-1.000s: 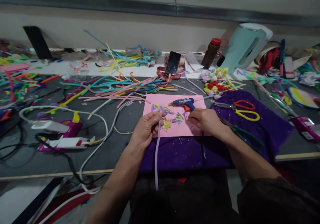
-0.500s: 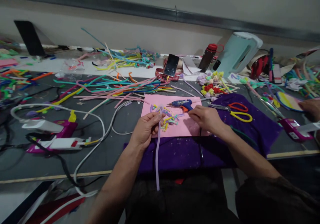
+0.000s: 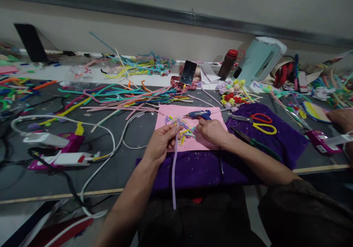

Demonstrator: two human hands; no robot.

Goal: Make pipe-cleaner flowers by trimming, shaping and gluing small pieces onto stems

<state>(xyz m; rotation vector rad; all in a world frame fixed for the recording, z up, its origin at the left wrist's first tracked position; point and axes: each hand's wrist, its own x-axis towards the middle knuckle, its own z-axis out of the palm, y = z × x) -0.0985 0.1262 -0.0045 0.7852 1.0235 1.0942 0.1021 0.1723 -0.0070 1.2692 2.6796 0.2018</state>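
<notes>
My left hand (image 3: pixel 163 140) pinches a lilac pipe cleaner (image 3: pixel 174 177) near its top, where a small pale curled shape sits above the fingertips. The long end hangs down past the table edge. My right hand (image 3: pixel 213 131) rests low over the pink sheet (image 3: pixel 173 109), fingers drawn together beside the cut pipe cleaner pieces (image 3: pixel 182 141); what they grip, if anything, is hidden. Just behind that hand lies a blue glue gun (image 3: pixel 199 114), nozzle pointing left. The sheet lies on a purple cloth (image 3: pixel 190 169).
Scissors (image 3: pixel 251 119) and dark green-handled pliers (image 3: pixel 263 147) lie on the cloth at right. Loose pipe cleaners (image 3: pixel 129 98), a phone (image 3: pixel 188 73), a bottle (image 3: pixel 228 64) and a pale green jug (image 3: pixel 256 61) stand behind. Cables and a magenta power strip (image 3: pixel 72 144) occupy the left. Another person's hand (image 3: pixel 340 117) shows at right.
My right hand has moved left and slightly inward, from the sheet's right edge to beside the cut pieces, uncovering the pliers. My left hand stays nearly still with the lilac pipe cleaner.
</notes>
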